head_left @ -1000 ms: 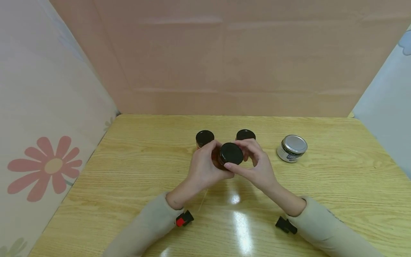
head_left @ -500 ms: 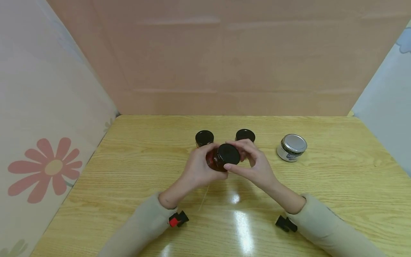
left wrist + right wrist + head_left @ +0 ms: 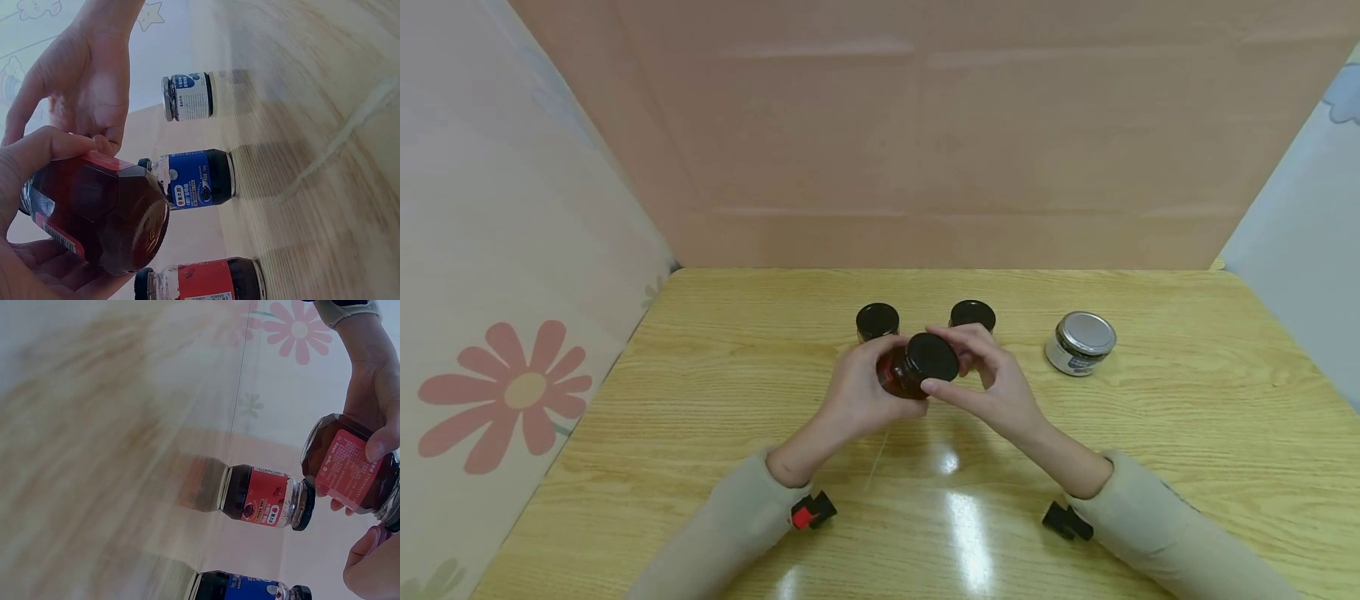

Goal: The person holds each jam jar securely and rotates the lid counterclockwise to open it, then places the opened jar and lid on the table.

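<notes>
Left hand [image 3: 859, 389] wrapping round body of red-label jar [image 3: 103, 215]; right hand [image 3: 1006, 397] pinching its black lid [image 3: 932, 358] between thumb and fingers. Jar leaning toward right hand, hanging above table [image 3: 737, 358]. Beyond hands, second red-label jar [image 3: 265, 495] standing at left, blue-label jar [image 3: 199, 180] standing at right. Silver-lidded jar [image 3: 1080, 344] standing farther right, apart from hands.
</notes>
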Demonstrator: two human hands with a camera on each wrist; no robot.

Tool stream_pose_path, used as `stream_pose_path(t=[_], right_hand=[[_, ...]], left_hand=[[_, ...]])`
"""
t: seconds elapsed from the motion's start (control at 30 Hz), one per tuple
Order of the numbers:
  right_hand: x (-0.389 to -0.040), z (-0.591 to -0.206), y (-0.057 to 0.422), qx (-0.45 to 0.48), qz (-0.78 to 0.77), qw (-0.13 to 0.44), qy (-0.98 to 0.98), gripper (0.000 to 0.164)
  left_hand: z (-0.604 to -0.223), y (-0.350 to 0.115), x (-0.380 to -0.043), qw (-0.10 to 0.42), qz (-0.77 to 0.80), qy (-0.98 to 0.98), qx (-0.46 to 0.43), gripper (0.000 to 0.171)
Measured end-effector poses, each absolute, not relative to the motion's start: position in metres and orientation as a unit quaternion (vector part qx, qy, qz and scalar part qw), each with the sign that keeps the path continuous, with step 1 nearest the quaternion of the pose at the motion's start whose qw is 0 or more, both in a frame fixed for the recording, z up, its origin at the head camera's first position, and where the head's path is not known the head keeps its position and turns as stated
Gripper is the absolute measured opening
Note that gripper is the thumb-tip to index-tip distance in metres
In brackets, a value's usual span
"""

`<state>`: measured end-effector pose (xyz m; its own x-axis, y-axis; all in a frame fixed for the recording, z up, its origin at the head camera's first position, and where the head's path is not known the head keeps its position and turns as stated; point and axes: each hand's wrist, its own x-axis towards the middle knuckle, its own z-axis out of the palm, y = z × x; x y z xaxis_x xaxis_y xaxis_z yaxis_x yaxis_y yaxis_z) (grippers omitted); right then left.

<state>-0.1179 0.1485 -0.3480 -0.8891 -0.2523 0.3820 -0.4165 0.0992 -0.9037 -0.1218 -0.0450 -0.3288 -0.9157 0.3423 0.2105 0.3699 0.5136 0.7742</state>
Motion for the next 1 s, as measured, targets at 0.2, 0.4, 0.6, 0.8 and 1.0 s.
stream_pose_path(t=[0.2, 0.4, 0.6, 0.8, 1.0], right_hand=[[-0.118, -0.346, 0.147, 0.224, 0.633, 0.069, -0.738, 0.056], [-0.119, -0.344, 0.147, 0.221, 0.634, 0.075, -0.737, 0.055], [-0.118, -0.344, 0.147, 0.215, 0.631, 0.07, -0.742, 0.054], [-0.118, -0.344, 0.146, 0.205, 0.63, 0.064, -0.747, 0.054], [-0.119, -0.344, 0.145, 0.185, 0.621, 0.055, -0.76, 0.049]], left_hand=[[-0.332, -0.05, -0.122, 0.018, -0.456, -0.869, -0.191, 0.061], [-0.335, -0.056, -0.121, 0.015, -0.454, -0.873, -0.181, 0.059], [-0.336, -0.061, -0.121, 0.016, -0.449, -0.875, -0.182, 0.059], [-0.338, -0.067, -0.121, 0.023, -0.457, -0.871, -0.176, 0.057], [-0.34, -0.072, -0.12, 0.031, -0.462, -0.871, -0.163, 0.057]])
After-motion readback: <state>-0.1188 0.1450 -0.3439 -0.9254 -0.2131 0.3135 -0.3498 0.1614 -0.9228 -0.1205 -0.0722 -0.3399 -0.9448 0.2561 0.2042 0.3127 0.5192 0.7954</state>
